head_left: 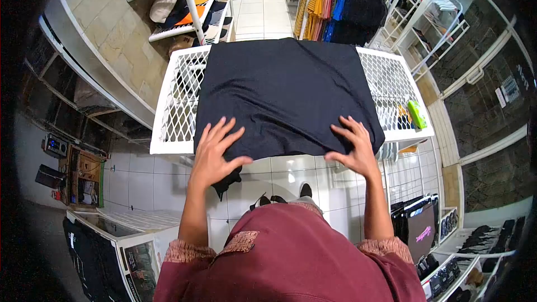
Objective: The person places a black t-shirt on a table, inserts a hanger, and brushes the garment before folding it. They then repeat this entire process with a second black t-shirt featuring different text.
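room: clothing shop, tiled floor, cap shelf (190, 5) far ahead-left of the hands, shirt rack (335, 11) far ahead
desk: white wire-mesh desk (170, 112), bare mesh showing either side of the cloth
left hand: left hand (215, 154) flat, fingers spread, palm down on near-left edge of the cloth; gripping nothing
cloth: black garment (285, 89) folded into a rough square, spans between and ahead of both hands; near edge overhangs the desk rim
loose corner: a bit of fabric hangs off the desk just below the left hand
right hand: right hand (355, 145) flat, fingers apart, pressing near-right edge; no pinch
green item: small green thing (417, 113) on the mesh, right of the right hand, apart from the cloth
risk: overhang plus hanging corner could drag the fold off the rim if pressure eases; open palms may skid layers and skew the fold; fabric may snag in mesh
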`<state>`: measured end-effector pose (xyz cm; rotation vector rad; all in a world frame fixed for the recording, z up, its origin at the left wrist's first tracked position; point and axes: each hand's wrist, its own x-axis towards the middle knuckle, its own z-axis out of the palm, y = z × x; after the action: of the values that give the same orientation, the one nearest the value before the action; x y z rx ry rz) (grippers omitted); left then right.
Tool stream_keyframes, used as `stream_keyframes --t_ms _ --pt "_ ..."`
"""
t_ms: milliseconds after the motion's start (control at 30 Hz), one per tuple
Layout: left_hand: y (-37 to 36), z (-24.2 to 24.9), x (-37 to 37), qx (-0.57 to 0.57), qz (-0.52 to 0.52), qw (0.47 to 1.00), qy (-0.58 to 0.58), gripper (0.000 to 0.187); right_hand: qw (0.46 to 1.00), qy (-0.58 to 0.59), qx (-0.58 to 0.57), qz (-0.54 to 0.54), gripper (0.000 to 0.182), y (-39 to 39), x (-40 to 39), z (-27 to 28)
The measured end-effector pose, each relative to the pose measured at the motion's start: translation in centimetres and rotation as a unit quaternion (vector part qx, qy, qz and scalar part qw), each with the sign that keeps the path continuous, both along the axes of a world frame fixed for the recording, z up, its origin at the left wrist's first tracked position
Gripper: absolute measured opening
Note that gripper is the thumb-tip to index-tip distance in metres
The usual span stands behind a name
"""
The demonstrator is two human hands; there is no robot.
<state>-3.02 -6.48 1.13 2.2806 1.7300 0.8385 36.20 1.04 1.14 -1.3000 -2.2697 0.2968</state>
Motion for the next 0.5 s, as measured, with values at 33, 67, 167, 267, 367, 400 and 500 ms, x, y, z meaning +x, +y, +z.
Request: stream_keyframes --t_ms 33,67,167,267,367,400,500 --pt "-1.0 -0.2 -0.3 0.018 -0.009 1.0 -0.013 0.05 1.0 0.02 0.001 0.004 0.067 -0.9 0.6 -0.3" --pt "-1.5 -1.2 -1.0 0.014 -0.009 1.0 -0.013 0.05 0.999 0.042 0.016 0.005 0.05 -1.4 1.3 -0.9" --pt "-2.3 -3.7 -1.9 0.075 0.019 0.995 -0.06 0.029 0.995 0.086 0.055 0.003 0.035 -1.0 2.7 -3.1" --pt "-2.0 -3.1 -1.5 0.102 0.043 0.987 -0.115 0.011 0.994 0.101 0.05 -0.013 0.019 -1.2 1.5 -1.8" --pt "-2.4 -2.5 -1.6 0.09 0.048 0.988 -0.12 0.017 0.992 0.119 0.032 -0.029 0.012 -1.4 0.9 -1.6" --pt "-2.6 -2.0 -1.2 0.09 0.049 0.987 -0.12 0.017 0.99 0.129 0.035 -0.037 0.012 -1.4 0.9 -1.8" --pt "-2.3 -1.2 -0.4 0.131 0.064 0.988 -0.057 0.023 0.988 0.14 0.042 -0.044 0.012 -1.3 0.8 -2.1"
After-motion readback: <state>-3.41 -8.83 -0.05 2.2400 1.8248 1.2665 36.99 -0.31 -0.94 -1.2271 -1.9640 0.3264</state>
